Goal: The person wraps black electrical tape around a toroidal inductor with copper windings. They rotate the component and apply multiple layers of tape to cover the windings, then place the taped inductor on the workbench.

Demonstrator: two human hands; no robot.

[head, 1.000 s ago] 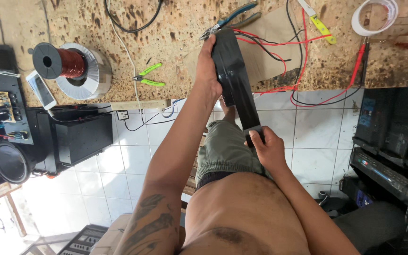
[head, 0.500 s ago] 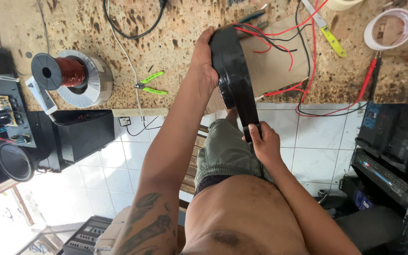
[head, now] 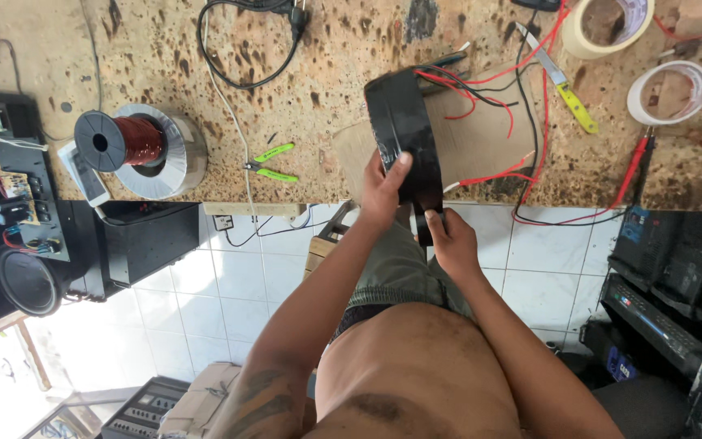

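Both hands grip one black tape-wrapped ring coil [head: 404, 142], standing on edge over the front edge of the speckled workbench [head: 164, 73], just right of centre. The left hand [head: 382, 191] clasps its lower rim, thumb pressed on the tape; the right hand [head: 451, 240] pinches the bottom end at 5 o'clock. Red and black leads [head: 481, 89] trail off the coil toward 2 o'clock. Two tape rolls [head: 607, 24] lie at 1 o'clock. At 9 o'clock one spool of copper wire [head: 115, 142] stands inside a grey ring core [head: 180, 154]; one pair of green-handled cutters [head: 274, 162] lies between spool and coil.
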